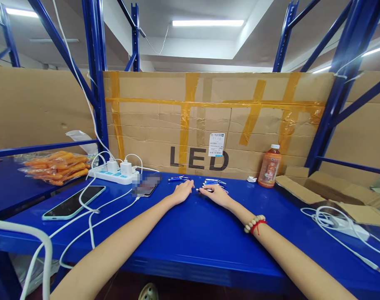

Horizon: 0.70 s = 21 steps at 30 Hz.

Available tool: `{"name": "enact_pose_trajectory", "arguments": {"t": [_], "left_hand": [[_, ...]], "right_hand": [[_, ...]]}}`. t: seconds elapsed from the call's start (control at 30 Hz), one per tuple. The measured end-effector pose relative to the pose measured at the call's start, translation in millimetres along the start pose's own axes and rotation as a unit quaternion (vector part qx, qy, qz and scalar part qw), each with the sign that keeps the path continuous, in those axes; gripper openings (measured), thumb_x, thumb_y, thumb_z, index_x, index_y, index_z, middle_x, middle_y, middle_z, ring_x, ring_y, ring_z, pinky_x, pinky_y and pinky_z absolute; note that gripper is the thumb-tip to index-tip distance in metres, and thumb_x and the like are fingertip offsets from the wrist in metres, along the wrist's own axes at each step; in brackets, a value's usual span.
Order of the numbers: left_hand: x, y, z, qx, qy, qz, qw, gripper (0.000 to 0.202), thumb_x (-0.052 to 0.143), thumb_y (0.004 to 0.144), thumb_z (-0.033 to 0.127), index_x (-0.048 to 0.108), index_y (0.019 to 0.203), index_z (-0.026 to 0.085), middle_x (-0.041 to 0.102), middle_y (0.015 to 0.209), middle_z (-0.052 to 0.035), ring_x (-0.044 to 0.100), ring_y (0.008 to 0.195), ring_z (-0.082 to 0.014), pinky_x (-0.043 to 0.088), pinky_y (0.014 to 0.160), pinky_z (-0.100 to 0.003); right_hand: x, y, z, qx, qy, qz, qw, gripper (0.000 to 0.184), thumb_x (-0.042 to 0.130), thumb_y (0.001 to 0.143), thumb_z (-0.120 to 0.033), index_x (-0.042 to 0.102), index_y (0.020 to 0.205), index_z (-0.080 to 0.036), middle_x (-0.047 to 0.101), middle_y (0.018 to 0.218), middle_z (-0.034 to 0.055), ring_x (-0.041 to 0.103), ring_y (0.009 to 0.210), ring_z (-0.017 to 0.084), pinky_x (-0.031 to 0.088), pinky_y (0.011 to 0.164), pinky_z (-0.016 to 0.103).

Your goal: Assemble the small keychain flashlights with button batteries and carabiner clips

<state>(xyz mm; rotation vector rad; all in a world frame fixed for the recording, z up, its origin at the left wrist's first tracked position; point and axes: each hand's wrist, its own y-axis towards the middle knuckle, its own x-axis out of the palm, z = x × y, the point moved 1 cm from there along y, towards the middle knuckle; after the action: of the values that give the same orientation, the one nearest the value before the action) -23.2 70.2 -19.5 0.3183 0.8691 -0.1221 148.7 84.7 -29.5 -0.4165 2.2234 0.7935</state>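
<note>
My right hand [217,195] rests on the blue tabletop, its fingers closed on a pen [198,190] whose end sticks out to the left. Just beyond it lies a row of several blue and white pens [213,181], partly hidden by the hand. My left hand [182,192] lies on the table to the left of that pen, fingers stretched forward and holding nothing that I can see. A smaller group of blue pens [177,178] sits just past the left fingertips.
At left are a phone [74,203], another phone [150,185], a white power strip [116,173] with cables, and bagged orange items [57,166]. A drink bottle [269,166], open cardboard box [327,191] and coiled white cable [330,218] are at right. Cardboard [146,125] stands behind.
</note>
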Motion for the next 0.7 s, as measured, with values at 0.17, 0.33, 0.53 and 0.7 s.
{"name": "enact_pose_trajectory", "arguments": {"t": [0.17, 0.33, 0.53, 0.7], "left_hand": [[0.6, 0.8, -0.6, 0.0, 0.002, -0.001, 1.0, 0.027, 0.049, 0.088, 0.032, 0.055, 0.107, 0.014, 0.058, 0.107, -0.0073, 0.058, 0.093, -0.0182, 0.048, 0.081, -0.039], [0.9, 0.8, -0.8, -0.004, 0.002, -0.002, 1.0, 0.027, 0.049, 0.088, 0.032, 0.055, 0.106, 0.014, 0.058, 0.106, -0.0072, 0.058, 0.093, -0.0182, 0.048, 0.081, -0.039], [0.8, 0.4, -0.5, -0.006, 0.002, -0.003, 1.0, 0.027, 0.049, 0.088, 0.032, 0.055, 0.106, 0.014, 0.058, 0.106, -0.0072, 0.058, 0.093, -0.0183, 0.048, 0.081, -0.039], [1.4, 1.7, -1.9, -0.004, 0.003, -0.004, 1.0, 0.027, 0.049, 0.088, 0.032, 0.055, 0.106, 0.014, 0.058, 0.106, -0.0072, 0.058, 0.093, -0.0182, 0.048, 0.081, -0.039]], "right_hand": [[0.2, -0.1, -0.9, 0.005, -0.001, -0.004, 1.0, 0.04, 0.044, 0.084, -0.047, 0.07, 0.077, -0.017, 0.07, 0.078, 0.0039, 0.061, 0.073, 0.019, 0.043, 0.068, 0.028], [0.0, 0.3, -0.1, 0.013, -0.004, 0.007, 1.0, 0.04, 0.045, 0.083, -0.047, 0.07, 0.076, -0.017, 0.07, 0.077, 0.0042, 0.06, 0.073, 0.019, 0.042, 0.068, 0.028], [0.5, 0.6, 1.2, 0.01, 0.001, 0.0, 1.0, 0.038, 0.045, 0.083, -0.046, 0.071, 0.078, -0.018, 0.07, 0.079, 0.0033, 0.061, 0.075, 0.019, 0.044, 0.07, 0.028], [0.9, 0.7, 2.4, 0.016, -0.002, 0.003, 1.0, 0.039, 0.045, 0.083, -0.048, 0.07, 0.078, -0.017, 0.07, 0.077, 0.004, 0.06, 0.073, 0.019, 0.044, 0.067, 0.028]]}}
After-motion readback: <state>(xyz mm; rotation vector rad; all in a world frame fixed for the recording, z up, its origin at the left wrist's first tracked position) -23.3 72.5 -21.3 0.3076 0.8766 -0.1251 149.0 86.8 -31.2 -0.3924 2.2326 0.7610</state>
